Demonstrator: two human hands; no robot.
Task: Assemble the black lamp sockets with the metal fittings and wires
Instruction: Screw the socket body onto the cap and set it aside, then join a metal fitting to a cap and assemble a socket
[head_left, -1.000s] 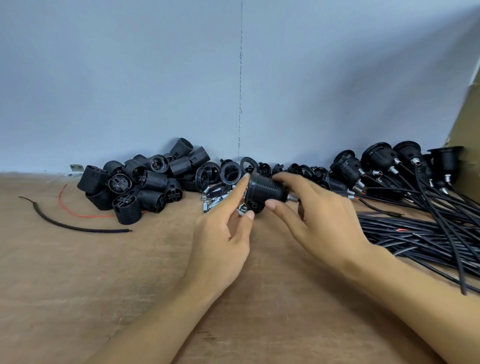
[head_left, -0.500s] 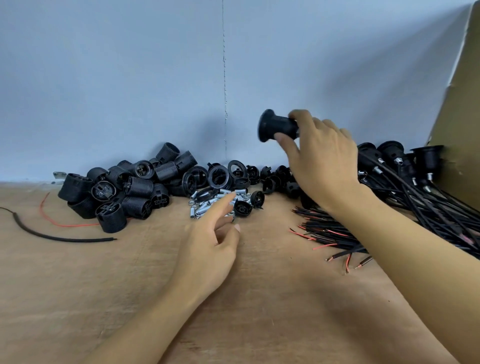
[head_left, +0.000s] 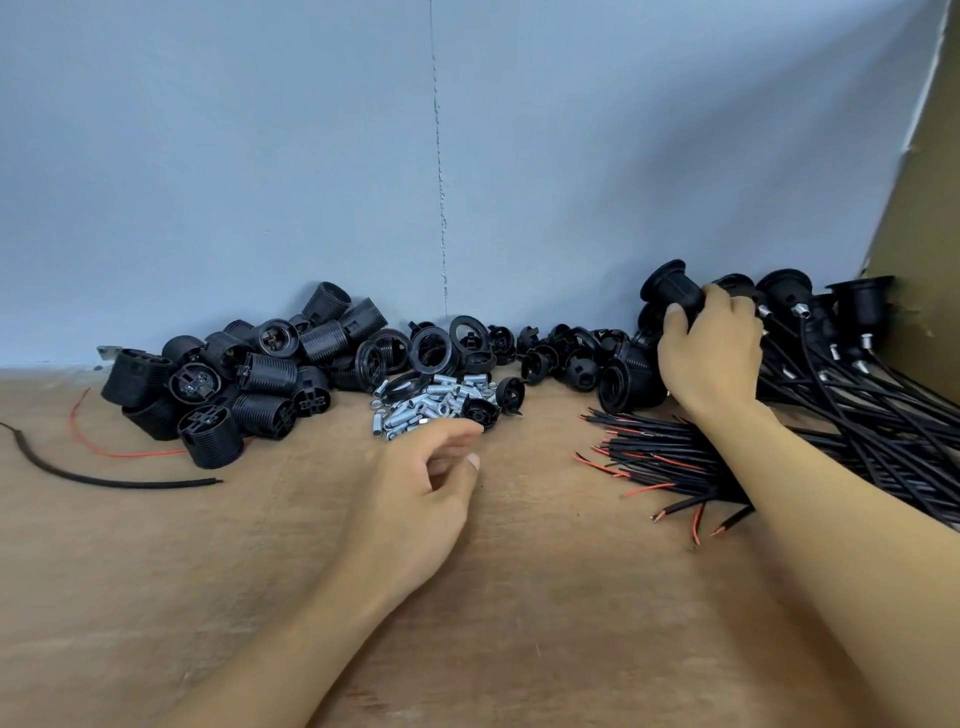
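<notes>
My right hand (head_left: 711, 353) grips an assembled black socket (head_left: 670, 288) at the far right, just above the row of finished sockets (head_left: 857, 306) whose black wires trail toward me. My left hand (head_left: 415, 499) hovers over the wooden table with fingers loosely curled and nothing in them, its fingertips just short of the pile of small metal fittings (head_left: 431, 402). A heap of black threaded socket bodies (head_left: 234, 384) lies at the left. Black rings and caps (head_left: 519, 348) lie along the wall.
A bundle of black and red wires (head_left: 675, 462) fans out under my right forearm. A loose black wire (head_left: 104, 480) and a red wire (head_left: 104, 447) lie at the left. A brown cardboard panel (head_left: 924, 208) stands at the right edge. The blue wall closes the back.
My right hand lifted the socket away from the left hand and carried it right, down to the finished row. My left hand let go and stayed by the metal fittings.
</notes>
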